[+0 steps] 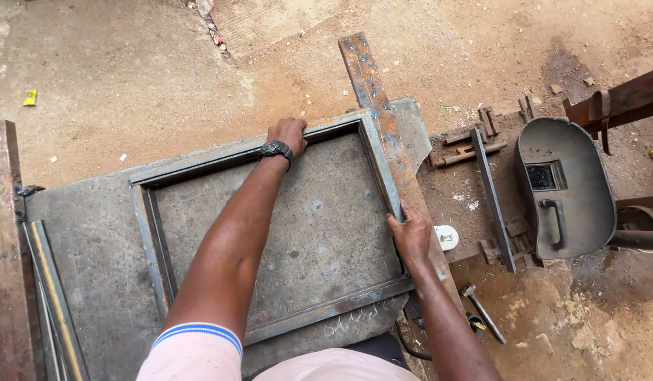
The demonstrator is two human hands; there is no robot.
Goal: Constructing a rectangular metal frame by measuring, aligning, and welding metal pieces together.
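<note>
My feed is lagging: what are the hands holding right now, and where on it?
Both grip the steel frame: left hand on its far bar, right hand on its right side bar, beside the flat bar.

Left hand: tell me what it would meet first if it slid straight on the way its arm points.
The left hand already grips the far bar of the steel frame. Past that bar, only the bare dirt ground shows, as far as the view tells.

Table [93, 240]: grey steel plate, scuffed.
On table: rectangular angle-iron frame [146, 240]; long rusty flat bar [372, 88] crossing its right side.
Ground [129, 77]: bare dirt carrying welding mask [577, 204], hammer [482, 310].
</note>
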